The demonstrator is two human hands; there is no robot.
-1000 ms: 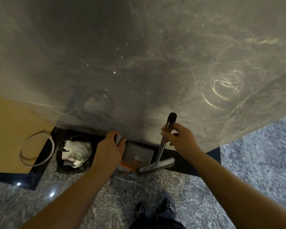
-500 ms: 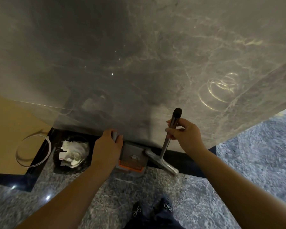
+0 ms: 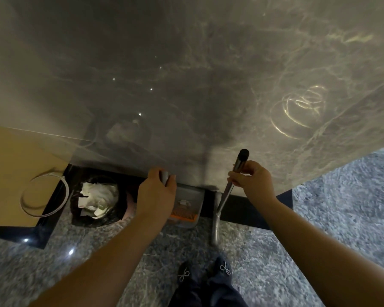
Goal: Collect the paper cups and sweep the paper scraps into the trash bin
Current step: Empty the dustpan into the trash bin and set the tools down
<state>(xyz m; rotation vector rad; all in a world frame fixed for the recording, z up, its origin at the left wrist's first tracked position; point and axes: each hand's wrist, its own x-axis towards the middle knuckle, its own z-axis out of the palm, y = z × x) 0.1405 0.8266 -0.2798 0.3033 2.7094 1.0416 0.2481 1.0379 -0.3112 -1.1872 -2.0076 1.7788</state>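
Paper scraps point(image 3: 183, 202) lay in the grey dustpan point(image 3: 187, 201) at lower centre; the left hand point(image 3: 156, 194) gripped its handle, fingers curled; just right, the right hand point(image 3: 254, 181) clasped the broom point(image 3: 228, 189) shaft; at lower left, the trash bin point(image 3: 98, 201) held crumpled paper, beside the dustpan on the floor point(image 3: 333, 218).

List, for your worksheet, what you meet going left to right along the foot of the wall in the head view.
white ring → trash bin → left hand → dustpan → broom → right hand
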